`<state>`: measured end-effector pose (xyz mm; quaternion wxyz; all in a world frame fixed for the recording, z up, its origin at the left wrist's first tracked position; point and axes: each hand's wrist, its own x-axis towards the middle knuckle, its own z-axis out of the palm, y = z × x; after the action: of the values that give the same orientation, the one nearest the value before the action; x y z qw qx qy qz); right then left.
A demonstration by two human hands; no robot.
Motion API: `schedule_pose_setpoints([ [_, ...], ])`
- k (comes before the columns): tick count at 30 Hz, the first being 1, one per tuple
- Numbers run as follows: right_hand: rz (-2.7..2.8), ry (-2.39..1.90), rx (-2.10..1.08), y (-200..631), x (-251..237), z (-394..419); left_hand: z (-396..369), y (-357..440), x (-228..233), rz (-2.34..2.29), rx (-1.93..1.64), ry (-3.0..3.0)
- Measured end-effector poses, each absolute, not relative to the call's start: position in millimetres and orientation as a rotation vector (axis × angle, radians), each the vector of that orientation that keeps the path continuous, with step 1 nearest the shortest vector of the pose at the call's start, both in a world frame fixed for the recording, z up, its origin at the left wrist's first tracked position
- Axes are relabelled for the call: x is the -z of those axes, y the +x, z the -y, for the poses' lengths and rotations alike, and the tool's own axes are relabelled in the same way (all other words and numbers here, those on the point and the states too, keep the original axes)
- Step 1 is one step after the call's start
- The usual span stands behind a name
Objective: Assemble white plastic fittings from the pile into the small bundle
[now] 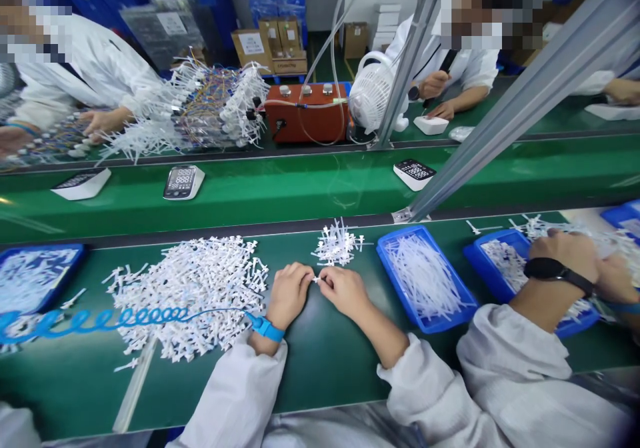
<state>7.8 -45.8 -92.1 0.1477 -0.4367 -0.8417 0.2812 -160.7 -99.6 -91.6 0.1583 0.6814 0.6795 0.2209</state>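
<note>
My left hand (291, 293) and my right hand (345, 289) meet over the green worktop, fingertips pinched around a small white plastic fitting (316, 280). Most of that fitting is covered by the fingers. A blue wrist strap (269, 328) with a coiled blue cord (135, 316) circles my left wrist. Left of my hands spreads a large heap of white fittings (200, 288), some with short tubes. Just beyond my fingers lies a smaller pile of fittings with clear tubes (337, 243). To the right, a blue tray (383, 251) holds many short clear tubes (425, 278).
A co-worker's hands (570, 261) work at my right above another blue tray (475, 255). One more blue tray (80, 255) stands far left. Across the green conveyor (300, 181) with white monitors (184, 183), people sit near a red box (305, 118). A metal post (415, 195) rises ahead.
</note>
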Motion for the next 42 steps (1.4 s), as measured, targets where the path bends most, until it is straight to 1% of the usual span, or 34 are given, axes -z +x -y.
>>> schedule_pose_setpoints([
  [6, 2.451, -1.272, -0.782, 7.2, 91.9, 46.2, 98.9, -160.5, 89.7, -1.924, -0.617, 1.953],
  [13, 2.541, -1.205, -0.661, 7.7, 98.3, 47.7, 102.7, -153.1, 85.4, -1.943, -0.564, 1.995],
  [20, 2.533, -1.187, -0.692, 7.9, 106.8, 42.1, 103.1, -158.4, 89.3, -1.962, -0.657, 1.909],
  [27, 2.532, -1.190, -0.672, 8.7, 108.0, 41.7, 102.9, -158.9, 86.8, -1.933, -0.666, 1.913],
  [42, 2.446, -1.243, -0.778, 6.9, 96.8, 44.3, 102.3, -159.7, 88.8, -1.917, -0.666, 1.915],
])
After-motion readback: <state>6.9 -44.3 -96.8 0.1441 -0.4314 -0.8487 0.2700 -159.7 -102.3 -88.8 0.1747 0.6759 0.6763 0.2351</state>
